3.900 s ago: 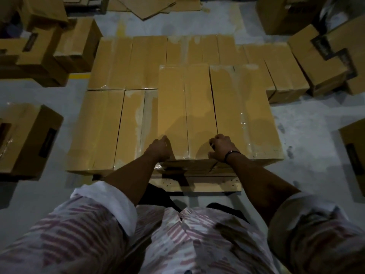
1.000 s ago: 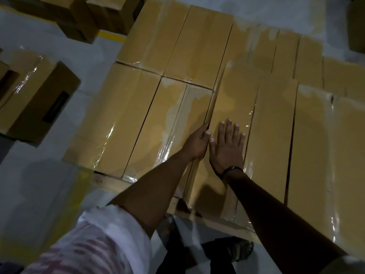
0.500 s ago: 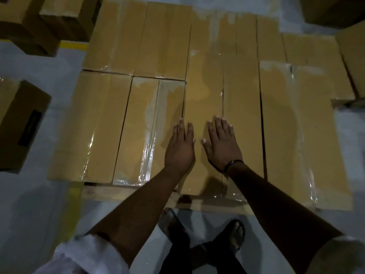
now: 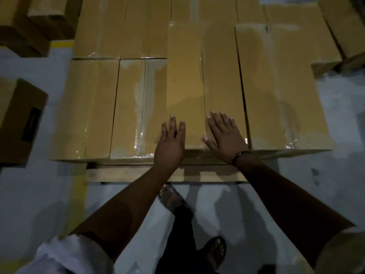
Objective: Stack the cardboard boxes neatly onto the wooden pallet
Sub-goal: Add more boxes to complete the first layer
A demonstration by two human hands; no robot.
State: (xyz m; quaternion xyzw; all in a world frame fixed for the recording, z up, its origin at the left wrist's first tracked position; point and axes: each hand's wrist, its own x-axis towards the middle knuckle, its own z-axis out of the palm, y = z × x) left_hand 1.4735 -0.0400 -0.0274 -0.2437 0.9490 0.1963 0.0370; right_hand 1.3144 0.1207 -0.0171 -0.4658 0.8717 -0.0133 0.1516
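Palms down, left hand (image 4: 170,144) and right hand (image 4: 227,140) rest on cardboard box (image 4: 221,76).

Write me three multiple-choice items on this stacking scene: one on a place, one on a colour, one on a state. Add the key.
1. The right hand rests on:
A the bare floor
B the top of a cardboard box
C a pallet plank

2. The painted floor line at far left is:
A yellow
B red
C blue

3. The fingers of the left hand are:
A curled into a fist
B hooked under a box
C straight and flat

Key:
1 B, its palm lies on the box's taped top.
2 A, a yellow strip shows on the grey floor.
3 C, the fingers lie stretched out.
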